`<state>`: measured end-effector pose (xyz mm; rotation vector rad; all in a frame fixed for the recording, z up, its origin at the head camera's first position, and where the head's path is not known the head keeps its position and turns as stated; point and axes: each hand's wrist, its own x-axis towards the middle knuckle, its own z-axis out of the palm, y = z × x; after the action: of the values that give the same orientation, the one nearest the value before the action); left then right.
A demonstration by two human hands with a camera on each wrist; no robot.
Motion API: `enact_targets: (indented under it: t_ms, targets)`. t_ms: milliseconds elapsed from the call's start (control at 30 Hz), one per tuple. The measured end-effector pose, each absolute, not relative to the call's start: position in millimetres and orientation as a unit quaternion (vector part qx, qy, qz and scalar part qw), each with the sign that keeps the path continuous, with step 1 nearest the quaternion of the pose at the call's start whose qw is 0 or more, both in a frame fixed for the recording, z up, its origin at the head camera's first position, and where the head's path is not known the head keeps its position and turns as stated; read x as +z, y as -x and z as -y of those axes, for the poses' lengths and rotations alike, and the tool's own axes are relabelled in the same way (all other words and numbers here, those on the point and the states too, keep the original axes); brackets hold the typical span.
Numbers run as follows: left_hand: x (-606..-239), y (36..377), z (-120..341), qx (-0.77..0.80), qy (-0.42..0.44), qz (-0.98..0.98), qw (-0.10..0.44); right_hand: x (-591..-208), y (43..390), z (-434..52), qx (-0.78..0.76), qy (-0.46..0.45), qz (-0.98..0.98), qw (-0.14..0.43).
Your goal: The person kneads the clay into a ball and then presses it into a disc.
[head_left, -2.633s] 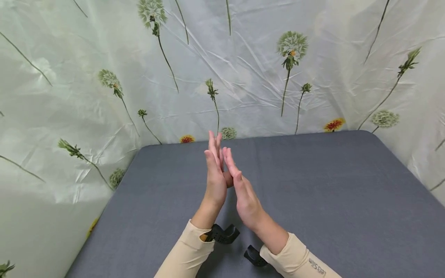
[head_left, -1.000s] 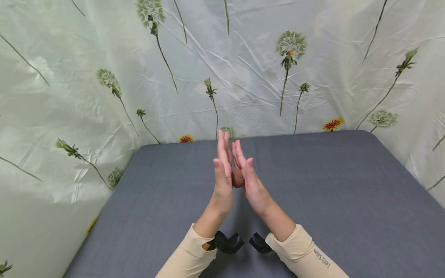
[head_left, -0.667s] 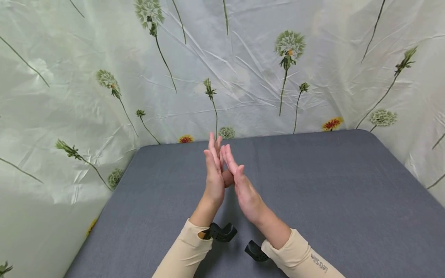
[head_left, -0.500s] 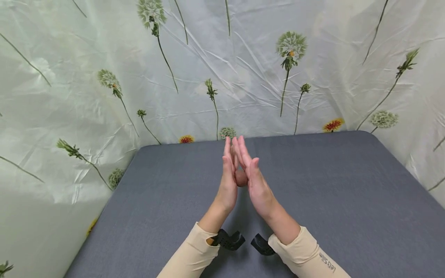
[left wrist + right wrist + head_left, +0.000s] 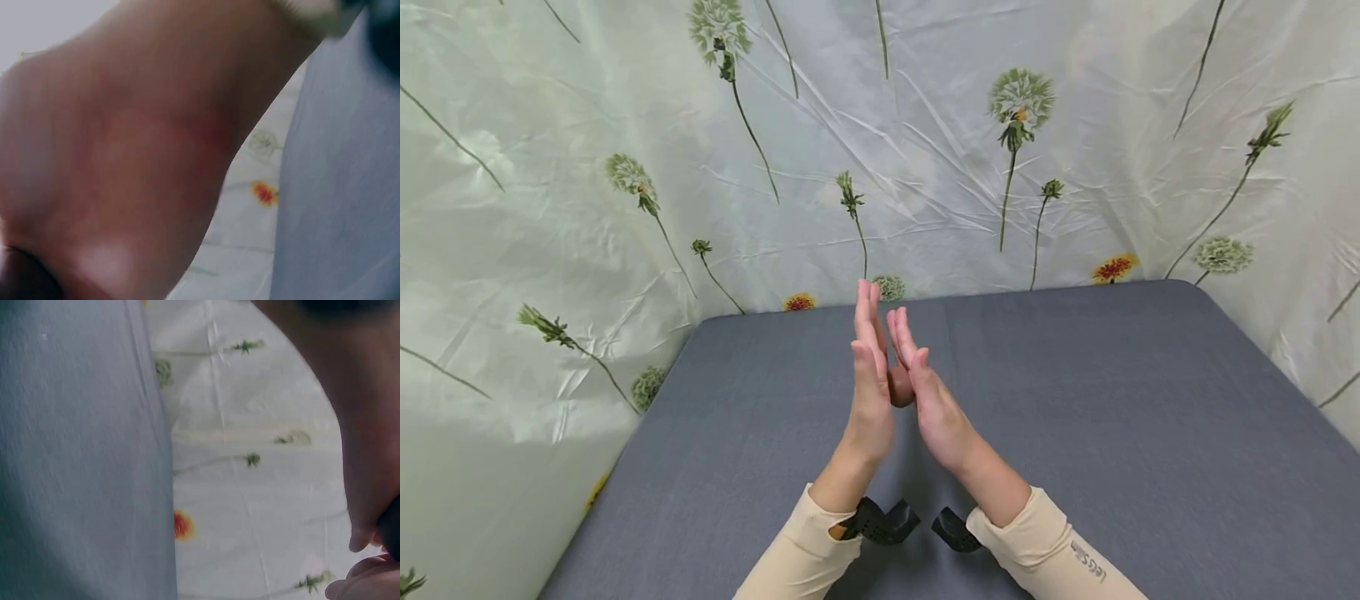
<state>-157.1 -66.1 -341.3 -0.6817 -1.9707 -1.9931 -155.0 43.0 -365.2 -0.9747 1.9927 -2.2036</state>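
A small brown ball (image 5: 901,387), smooth like clay or dough, sits between my two upright palms in the head view. My left hand (image 5: 870,400) presses it from the left with straight fingers, thumb up. From the right, my right hand (image 5: 942,412) leans against it, its fingers also straight and its fingertips lower in the view than the left ones. Much of the ball's surface is hidden by the palms. It appears as a dark round edge (image 5: 25,278) in the left wrist view and a dark patch (image 5: 392,528) at the right wrist view's border.
Below the hands spreads a grey cloth-covered table (image 5: 1112,433). A pale curtain (image 5: 925,150) printed with dandelions hangs behind it and along the left side. Black wrist-camera mounts (image 5: 887,523) stick out under both cream sleeves (image 5: 808,542).
The hands slide back and forth against each other with the ball between them. Since half a second ago both shifted left, the left fingertips rising and the right ones dropping in view.
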Motion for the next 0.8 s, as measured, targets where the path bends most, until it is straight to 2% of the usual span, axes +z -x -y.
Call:
enact_targets:
  t_ms: [100,167,300,400,600,800]
  targets:
    - [-343,163,73,-0.696,0.212,0.675,0.124,-363,149,-37,-0.691,0.336,-0.641,0.004]
    - [-347,166,73,-0.704,0.204,0.673,0.102,-360,146,-37,-0.688,0.345,-0.638,-0.013]
    - [-356,166,66,-0.717,0.200,0.665,0.056,-354,146,-44,-0.691,0.335,-0.639,-0.045]
    - [-359,162,58,-0.714,0.211,0.666,0.046,-354,152,-51,-0.697,0.320,-0.640,-0.045]
    - [-358,147,48,-0.658,0.249,0.707,0.072,-360,165,-61,-0.717,0.277,-0.638,-0.036]
    - [-349,148,57,-0.669,0.239,0.696,0.107,-369,165,-49,-0.713,0.280,-0.643,-0.011]
